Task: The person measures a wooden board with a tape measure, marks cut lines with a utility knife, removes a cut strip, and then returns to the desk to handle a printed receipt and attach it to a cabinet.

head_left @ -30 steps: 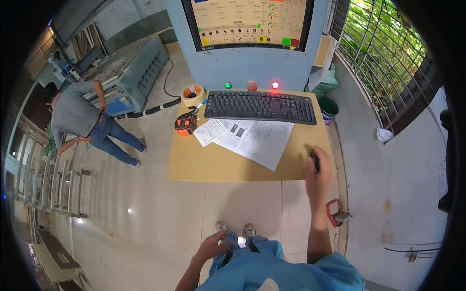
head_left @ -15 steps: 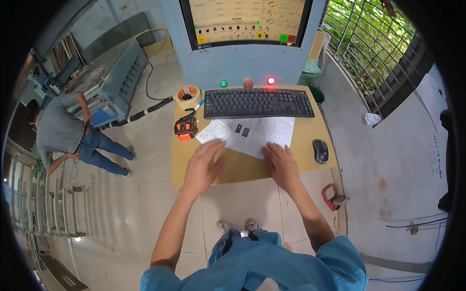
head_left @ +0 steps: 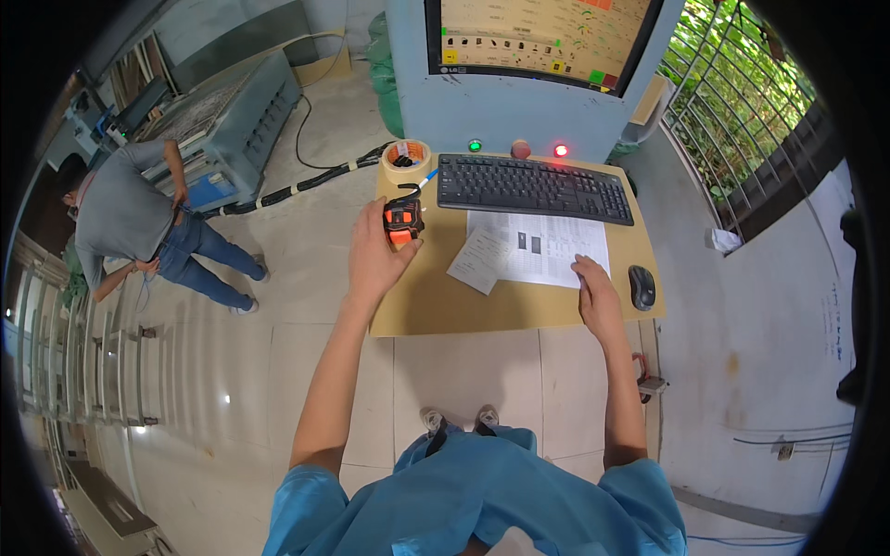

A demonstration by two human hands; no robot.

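Observation:
My left hand [head_left: 373, 259] is closed around the black and orange tape measure [head_left: 402, 221] at the table's left side, thumb along its near edge. With fingers stretched forward, my right hand [head_left: 599, 295] rests on the lower right edge of a printed sheet [head_left: 556, 255]. Two small black rectangular pieces [head_left: 529, 243] lie on that sheet. A smaller paper slip [head_left: 476, 264] overlaps the sheet's left side and sits askew on the tan tabletop [head_left: 436, 310].
A black keyboard [head_left: 533, 185] lies behind the papers, with a mouse [head_left: 642, 288] to the right. Tape rolls [head_left: 406, 156] stand at the back left, below a monitor [head_left: 547, 42] on a blue cabinet. Further left, a person [head_left: 139, 204] stands by a machine [head_left: 222, 130].
My left hand has gone from the papers to the tape measure and closed on it. The sheet now lies straighter, with the slip turned. My right hand has shifted to the sheet's right edge.

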